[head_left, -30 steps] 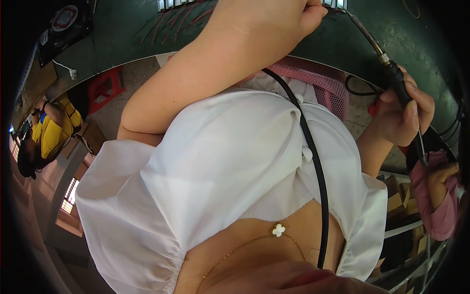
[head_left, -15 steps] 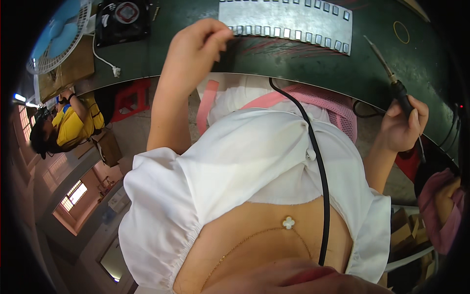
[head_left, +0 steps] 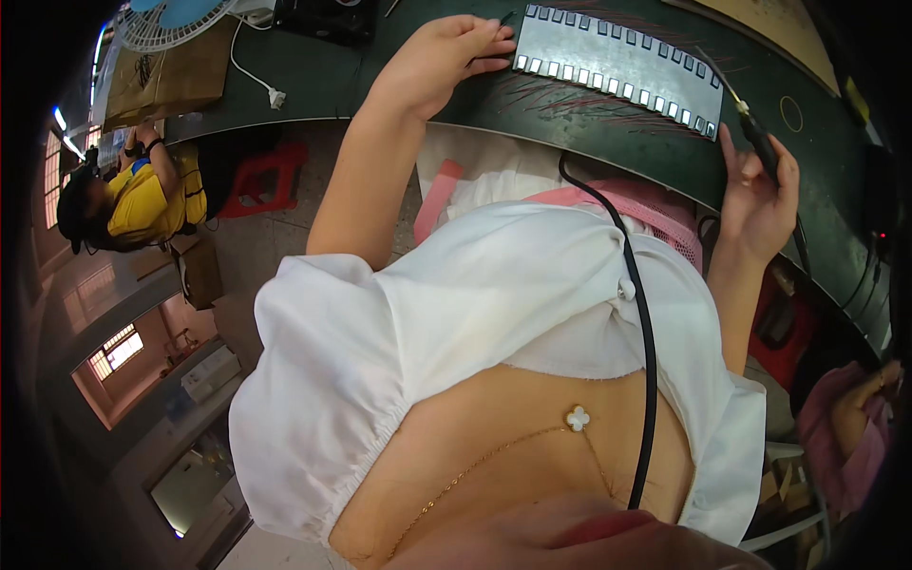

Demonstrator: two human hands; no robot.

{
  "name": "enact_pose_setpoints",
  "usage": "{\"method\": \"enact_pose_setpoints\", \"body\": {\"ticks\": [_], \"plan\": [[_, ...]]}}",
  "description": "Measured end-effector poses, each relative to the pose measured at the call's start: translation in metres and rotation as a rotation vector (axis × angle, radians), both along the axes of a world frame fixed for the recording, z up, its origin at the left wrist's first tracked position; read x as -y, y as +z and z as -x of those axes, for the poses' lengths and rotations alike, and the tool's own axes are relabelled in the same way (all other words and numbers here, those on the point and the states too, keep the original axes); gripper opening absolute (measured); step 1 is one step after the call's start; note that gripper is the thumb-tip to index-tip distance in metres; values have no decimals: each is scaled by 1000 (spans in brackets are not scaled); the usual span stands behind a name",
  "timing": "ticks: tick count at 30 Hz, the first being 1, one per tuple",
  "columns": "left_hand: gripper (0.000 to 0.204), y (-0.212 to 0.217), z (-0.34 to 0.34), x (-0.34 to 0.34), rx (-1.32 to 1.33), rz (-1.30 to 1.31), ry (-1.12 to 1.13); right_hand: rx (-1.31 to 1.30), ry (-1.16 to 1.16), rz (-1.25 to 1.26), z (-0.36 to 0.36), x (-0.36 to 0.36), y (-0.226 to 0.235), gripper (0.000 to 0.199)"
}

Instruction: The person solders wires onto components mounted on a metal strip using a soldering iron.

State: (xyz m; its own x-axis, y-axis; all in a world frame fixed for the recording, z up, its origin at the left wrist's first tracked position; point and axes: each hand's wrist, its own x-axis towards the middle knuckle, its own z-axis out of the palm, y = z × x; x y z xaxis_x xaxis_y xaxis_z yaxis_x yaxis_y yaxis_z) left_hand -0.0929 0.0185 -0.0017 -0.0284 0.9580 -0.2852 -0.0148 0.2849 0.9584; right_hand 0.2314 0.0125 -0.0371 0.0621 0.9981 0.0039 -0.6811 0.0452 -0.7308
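A long silvery plate (head_left: 608, 62) lies on the dark green table, with a row of small rectangular pieces along each long edge. Thin reddish wires (head_left: 579, 93) fan out from beneath it. My left hand (head_left: 442, 62) is at the plate's left end, fingers drawn together; a small dark sliver shows by the fingertips, too small to name. In my right hand (head_left: 765, 204) is a soldering iron (head_left: 757, 142) with a dark handle, gripped like a pen. Its thin metal tip points up and left, over or beside the plate's right end; contact cannot be made out.
A blue-bladed fan (head_left: 176, 19), a white plug and cord (head_left: 275, 98) and a black device (head_left: 328, 19) are at the left. A yellow rubber band (head_left: 790, 114) lies on the right. A person in yellow (head_left: 157, 195) sits at the left. A black cable (head_left: 646, 313) hangs before me.
My right hand has brought the soldering iron up and in to the plate's right end. My left hand has shifted from the plate's near left corner to its left end. The view has turned somewhat.
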Motion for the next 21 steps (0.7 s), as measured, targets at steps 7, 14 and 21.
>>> {"method": "enact_pose_setpoints", "body": {"ticks": [7, 14, 21], "plan": [[15, -15, 10, -20, 41, 94, 1, 126, -47, -39, 13, 8, -2, 22], [14, 8, -16, -28, -375, 16, -81, 101, -93, -106, 13, 8, -4, 22], [12, 101, 49, -67, -735, -751, -273, 71, -322, -160, -35, 6, 3, 29]]}}
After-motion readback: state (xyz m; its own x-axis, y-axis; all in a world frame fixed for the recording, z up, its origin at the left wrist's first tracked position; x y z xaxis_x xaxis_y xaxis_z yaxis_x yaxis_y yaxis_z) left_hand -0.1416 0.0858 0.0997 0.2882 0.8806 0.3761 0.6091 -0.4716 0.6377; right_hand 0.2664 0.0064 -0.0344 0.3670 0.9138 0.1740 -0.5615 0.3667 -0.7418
